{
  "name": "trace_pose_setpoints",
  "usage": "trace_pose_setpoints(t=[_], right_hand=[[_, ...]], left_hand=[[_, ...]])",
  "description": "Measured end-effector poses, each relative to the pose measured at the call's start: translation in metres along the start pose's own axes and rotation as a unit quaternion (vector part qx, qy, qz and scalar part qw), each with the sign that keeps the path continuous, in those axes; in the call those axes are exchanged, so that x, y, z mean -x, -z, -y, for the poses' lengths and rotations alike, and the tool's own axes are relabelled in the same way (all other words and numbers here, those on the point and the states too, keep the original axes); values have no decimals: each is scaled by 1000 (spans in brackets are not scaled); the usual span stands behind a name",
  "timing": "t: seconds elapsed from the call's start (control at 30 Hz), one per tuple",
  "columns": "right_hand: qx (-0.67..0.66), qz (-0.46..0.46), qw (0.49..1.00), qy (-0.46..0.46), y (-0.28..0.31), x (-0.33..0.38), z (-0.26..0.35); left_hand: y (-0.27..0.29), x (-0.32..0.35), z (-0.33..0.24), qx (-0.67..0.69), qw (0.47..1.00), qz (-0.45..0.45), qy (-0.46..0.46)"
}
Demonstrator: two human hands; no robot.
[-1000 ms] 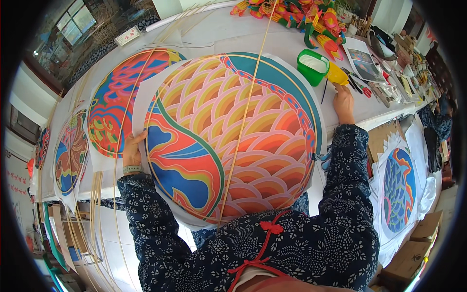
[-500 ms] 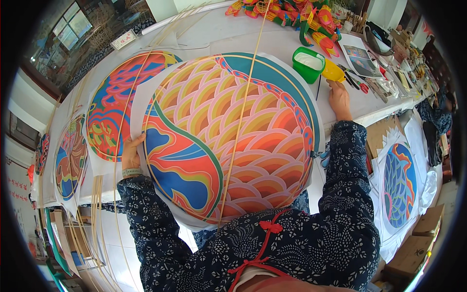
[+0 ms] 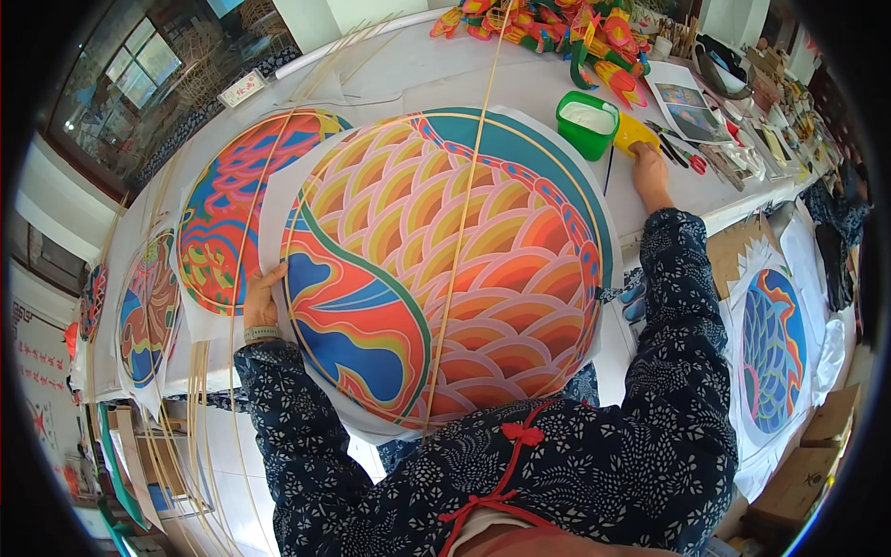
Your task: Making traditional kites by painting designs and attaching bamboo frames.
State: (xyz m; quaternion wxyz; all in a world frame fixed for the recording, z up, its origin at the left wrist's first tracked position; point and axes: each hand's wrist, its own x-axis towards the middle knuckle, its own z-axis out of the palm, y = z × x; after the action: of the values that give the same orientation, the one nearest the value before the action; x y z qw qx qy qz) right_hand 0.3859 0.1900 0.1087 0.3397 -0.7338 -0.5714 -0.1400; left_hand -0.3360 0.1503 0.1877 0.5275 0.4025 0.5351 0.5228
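A large round panel (image 3: 492, 269), painted with orange and yellow scales and a blue-and-red patch, occupies the centre of my remote view, overhanging the near edge of the bench (image 3: 418, 74) and reaching toward the wearer's patterned jacket (image 3: 575, 459). The left hand (image 3: 264, 302) grips the panel's left margin: I see the thumb on the white paper border, with the other fingers partly hidden, so I cannot tell how they lie underneath. The right hand (image 3: 652, 174), farther off and to the right, has its fingers closed around the near end of a yellow piece (image 3: 635, 132), whose exact kind I cannot tell. Just left of this piece I find a green tub (image 3: 582, 142) of white paste (image 3: 590, 115); a thin dark stick (image 3: 608, 174) lies nearer. To the right I note red-handled scissors (image 3: 697, 163) and a printed sheet (image 3: 687, 100). A pale strip (image 3: 471, 167) crosses the panel from far to near. At left, a second round panel (image 3: 218, 223) lies partly beneath the first one's paper; at right, below bench level, I observe a blue oval panel (image 3: 775, 353) on white paper.
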Motion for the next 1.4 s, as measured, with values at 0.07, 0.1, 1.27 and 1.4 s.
trace_pose_setpoints(t=[0.07, 0.1, 1.27, 1.4], right_hand=[[-22, -6, 1000, 7, -4, -2, -6], [-32, -9, 999, 10, -5, -2, -9], [-763, 326, 479, -288, 68, 266, 97], [-762, 335, 469, -295, 70, 248, 105]], left_hand=[[0, 0, -1, -3, 1000, -1, -1], [2, -1, 0, -3, 1000, 0, -4], [0, 13, -9, -52, 997, -51, -18], [3, 23, -17, -100, 992, -66, -37]])
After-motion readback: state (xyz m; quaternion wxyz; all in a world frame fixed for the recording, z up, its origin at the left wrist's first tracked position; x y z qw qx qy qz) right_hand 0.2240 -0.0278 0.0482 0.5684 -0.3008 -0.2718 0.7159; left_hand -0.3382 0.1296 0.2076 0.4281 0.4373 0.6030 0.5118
